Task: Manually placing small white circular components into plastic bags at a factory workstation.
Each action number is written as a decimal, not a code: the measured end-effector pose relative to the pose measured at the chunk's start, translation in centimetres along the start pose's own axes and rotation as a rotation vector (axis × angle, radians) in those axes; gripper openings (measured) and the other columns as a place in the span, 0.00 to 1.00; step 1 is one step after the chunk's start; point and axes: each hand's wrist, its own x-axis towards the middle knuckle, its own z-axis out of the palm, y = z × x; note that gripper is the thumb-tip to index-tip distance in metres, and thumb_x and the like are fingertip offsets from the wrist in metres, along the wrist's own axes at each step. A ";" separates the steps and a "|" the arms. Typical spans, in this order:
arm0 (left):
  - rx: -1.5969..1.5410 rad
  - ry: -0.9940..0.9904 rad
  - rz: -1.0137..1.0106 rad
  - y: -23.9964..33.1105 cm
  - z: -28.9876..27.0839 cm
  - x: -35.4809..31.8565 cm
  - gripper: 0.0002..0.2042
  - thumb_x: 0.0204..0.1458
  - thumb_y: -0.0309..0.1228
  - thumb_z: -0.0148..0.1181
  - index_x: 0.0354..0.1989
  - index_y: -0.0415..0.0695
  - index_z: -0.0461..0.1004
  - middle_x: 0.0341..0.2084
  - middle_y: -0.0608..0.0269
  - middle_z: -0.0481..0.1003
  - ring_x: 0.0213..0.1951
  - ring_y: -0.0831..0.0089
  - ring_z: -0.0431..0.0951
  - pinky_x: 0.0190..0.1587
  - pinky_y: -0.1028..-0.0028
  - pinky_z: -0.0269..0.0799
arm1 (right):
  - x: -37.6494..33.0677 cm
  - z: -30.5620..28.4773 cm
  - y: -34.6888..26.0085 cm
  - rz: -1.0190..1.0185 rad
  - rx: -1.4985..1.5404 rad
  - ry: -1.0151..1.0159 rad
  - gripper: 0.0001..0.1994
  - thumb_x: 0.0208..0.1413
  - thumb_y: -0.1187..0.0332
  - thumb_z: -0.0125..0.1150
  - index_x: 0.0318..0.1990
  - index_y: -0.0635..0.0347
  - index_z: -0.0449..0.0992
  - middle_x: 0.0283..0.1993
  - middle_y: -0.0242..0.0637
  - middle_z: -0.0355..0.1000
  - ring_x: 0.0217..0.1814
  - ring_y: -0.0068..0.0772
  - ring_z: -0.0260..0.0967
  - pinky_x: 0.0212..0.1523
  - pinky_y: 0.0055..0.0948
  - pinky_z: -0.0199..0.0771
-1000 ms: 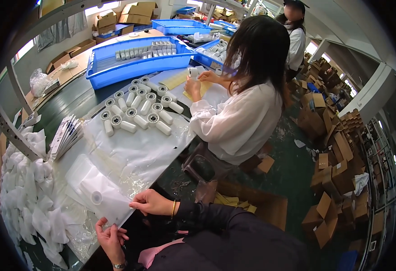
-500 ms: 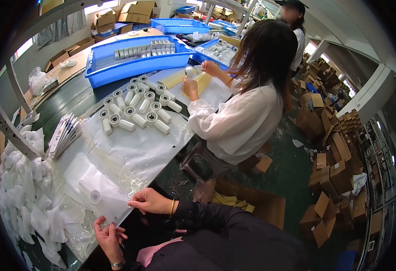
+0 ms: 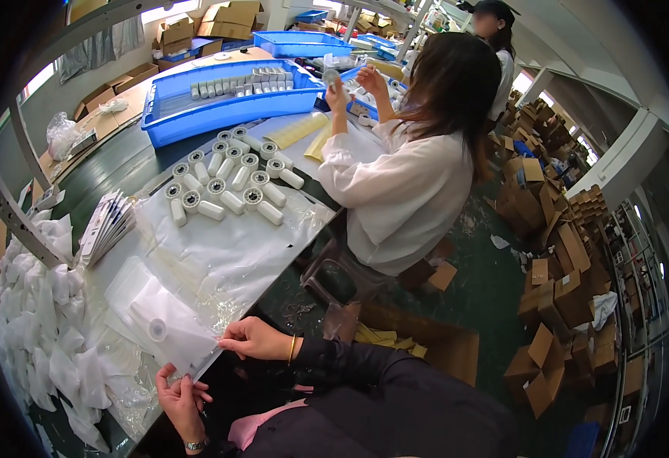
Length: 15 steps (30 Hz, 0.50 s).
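A frosted plastic bag (image 3: pixel 178 333) lies on the near edge of the table, with a pale round shape showing in its middle. Its right corner is pinched between the thumb and fingers of my right hand (image 3: pixel 260 340). At the bottom edge of the same bag, my left hand (image 3: pixel 183 398) grips with thumb and forefinger while the other fingers curl loosely. Farther up the table stand several white pieces (image 3: pixel 231 200), each with a round, dark-centred head and a cylindrical body.
Left of the bag are a heap of filled white bags (image 3: pixel 40 320) and a fan of printed leaflets (image 3: pixel 107 229). Beyond the white pieces sits a blue crate (image 3: pixel 189 130). A co-worker (image 3: pixel 411 191) sits at the right; cardboard boxes (image 3: pixel 541 366) crowd the floor.
The co-worker's hands have risen from the table with a small round piece. My two hands stay on the bag, nearly still.
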 end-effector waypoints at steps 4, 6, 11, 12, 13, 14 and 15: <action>-0.003 -0.006 0.003 -0.1 0.0 0.1 0.19 0.70 0.25 0.57 0.66 0.36 0.61 0.24 0.55 0.83 0.15 0.74 0.77 0.15 0.82 0.59 | 0.0 0.1 0.1 0.011 -0.001 -0.001 0.12 0.70 0.65 0.67 0.36 0.65 0.81 0.20 0.30 0.75 0.22 0.17 0.71 0.27 0.24 0.69; -0.006 -0.007 0.005 -0.1 0.1 0.2 0.19 0.70 0.25 0.57 0.65 0.36 0.61 0.24 0.55 0.83 0.15 0.74 0.77 0.15 0.82 0.59 | 0.0 0.0 0.1 0.018 0.004 -0.001 0.12 0.70 0.65 0.67 0.36 0.65 0.82 0.20 0.30 0.75 0.22 0.17 0.71 0.27 0.24 0.69; -0.003 0.000 0.007 0.0 0.2 0.0 0.19 0.70 0.25 0.57 0.65 0.36 0.62 0.24 0.55 0.82 0.15 0.74 0.77 0.15 0.82 0.58 | -0.3 -1.1 -0.2 0.011 -0.036 -0.010 0.13 0.70 0.63 0.68 0.36 0.65 0.82 0.21 0.30 0.75 0.22 0.18 0.72 0.27 0.24 0.70; -0.001 -0.007 0.009 0.0 0.2 0.1 0.19 0.70 0.25 0.57 0.65 0.36 0.62 0.24 0.55 0.82 0.15 0.74 0.77 0.15 0.82 0.58 | -0.5 -1.5 0.0 0.009 -0.044 -0.008 0.14 0.70 0.62 0.68 0.36 0.65 0.82 0.21 0.30 0.76 0.22 0.18 0.72 0.27 0.25 0.69; 0.000 -0.015 0.011 0.0 0.2 0.1 0.19 0.70 0.25 0.57 0.65 0.36 0.62 0.24 0.55 0.82 0.15 0.74 0.77 0.15 0.82 0.58 | -0.7 -2.1 0.1 0.006 -0.053 -0.005 0.15 0.70 0.61 0.68 0.36 0.65 0.82 0.21 0.30 0.76 0.22 0.18 0.72 0.27 0.25 0.69; 0.000 -0.023 0.013 -0.1 0.1 0.1 0.19 0.70 0.25 0.57 0.65 0.36 0.62 0.24 0.55 0.82 0.15 0.74 0.77 0.15 0.82 0.58 | -0.9 -2.7 0.1 0.006 -0.054 -0.005 0.15 0.70 0.61 0.68 0.36 0.65 0.82 0.21 0.30 0.76 0.22 0.18 0.72 0.27 0.25 0.69; -0.002 -0.024 0.014 -0.1 0.0 0.1 0.19 0.70 0.25 0.57 0.65 0.36 0.62 0.24 0.55 0.82 0.15 0.74 0.77 0.15 0.82 0.58 | -1.2 -3.6 0.0 0.063 -0.085 0.070 0.15 0.69 0.60 0.68 0.35 0.64 0.82 0.22 0.31 0.76 0.23 0.21 0.73 0.28 0.27 0.70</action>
